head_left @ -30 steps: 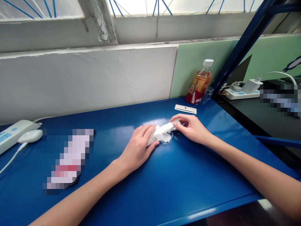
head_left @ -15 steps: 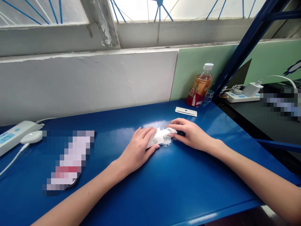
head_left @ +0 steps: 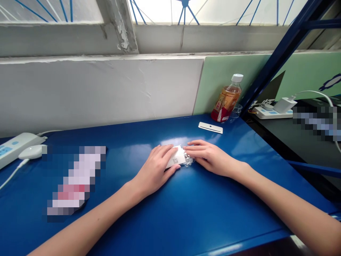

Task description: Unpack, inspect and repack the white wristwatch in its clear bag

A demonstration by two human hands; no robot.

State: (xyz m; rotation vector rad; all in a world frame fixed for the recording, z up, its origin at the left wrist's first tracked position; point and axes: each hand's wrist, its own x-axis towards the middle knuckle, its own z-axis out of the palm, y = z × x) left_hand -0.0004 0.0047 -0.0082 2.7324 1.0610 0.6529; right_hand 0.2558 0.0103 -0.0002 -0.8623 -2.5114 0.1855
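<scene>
A small white box-like part (head_left: pixel 178 158) with a printed label lies on the blue table (head_left: pixel 186 213) at the middle. My left hand (head_left: pixel 156 170) rests over its left end, fingers curled round it and thumb under its near edge. My right hand (head_left: pixel 210 158) lies flat against its right end, fingers stretched together and pressing on it. A bit of clear plastic (head_left: pixel 189 163) shows between the two hands. What is under my right palm is hidden.
A white flat plate (head_left: pixel 210 127) lies behind my right hand. A bottle of amber drink (head_left: pixel 228 97) stands at the back right by a blue rack post (head_left: pixel 271 60). A power strip (head_left: pixel 12 149) and white plug sit at the far left. A blurred-out patch lies at left.
My right hand has lowered and slid left onto the white part, folding down the flap that it held raised a second ago. My left hand has stayed in place.
</scene>
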